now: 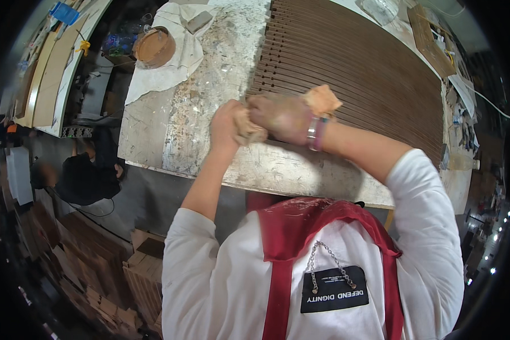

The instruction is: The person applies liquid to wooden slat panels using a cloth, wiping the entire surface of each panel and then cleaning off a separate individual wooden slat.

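Observation:
Dark brown wooden slats [351,68] lie side by side on the worktable, with small holes near their left ends. My left hand [226,122] is closed on a crumpled tan cloth [249,131] just off the slats' near left corner. Right beside it, my right hand [280,116] is blurred by motion, its fingers curled at the nearest slat ends; what they hold is hidden. A folded orange-tan piece [323,101], like a pad or sandpaper, shows on the slats just beyond my right wrist.
The paint-spattered worktable [201,119] carries a round tub of brown matter [154,47] and a grey block [198,22] on a white cloth [178,71]. A clear bottle [462,162] is at the right. A person in dark clothes [88,175] is low at the left, near stacked boards [88,243].

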A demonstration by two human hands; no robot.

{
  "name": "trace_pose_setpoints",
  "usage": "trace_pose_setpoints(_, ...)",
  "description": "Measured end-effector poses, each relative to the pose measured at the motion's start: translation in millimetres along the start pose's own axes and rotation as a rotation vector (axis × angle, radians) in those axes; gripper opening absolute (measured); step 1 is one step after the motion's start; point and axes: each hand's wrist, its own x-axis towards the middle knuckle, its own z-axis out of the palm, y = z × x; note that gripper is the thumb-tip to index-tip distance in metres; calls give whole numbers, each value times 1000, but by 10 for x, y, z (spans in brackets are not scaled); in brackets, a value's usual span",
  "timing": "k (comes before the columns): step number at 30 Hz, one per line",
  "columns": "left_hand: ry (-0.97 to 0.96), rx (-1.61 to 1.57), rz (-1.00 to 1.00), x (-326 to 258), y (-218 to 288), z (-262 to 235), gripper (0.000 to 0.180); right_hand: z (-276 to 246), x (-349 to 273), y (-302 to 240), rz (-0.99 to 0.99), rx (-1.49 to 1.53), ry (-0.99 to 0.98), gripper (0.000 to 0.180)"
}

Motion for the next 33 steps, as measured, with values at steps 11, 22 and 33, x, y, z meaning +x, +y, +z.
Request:
trace_pose_setpoints(11, -218, 56, 85, -141, 140, -330, 44, -1126, -1482, 708, 802, 579, 750, 37)
trace_pose_setpoints(22, -267, -11, 47, -359, 395, -129, 53, -1395, -3970, 361, 818, 939, 1244, 52)
trace_pose_setpoints(33, -173, -59, -111, -77, 294, -538, 79, -1383, -2915, 144, 805, -64, 261, 40)
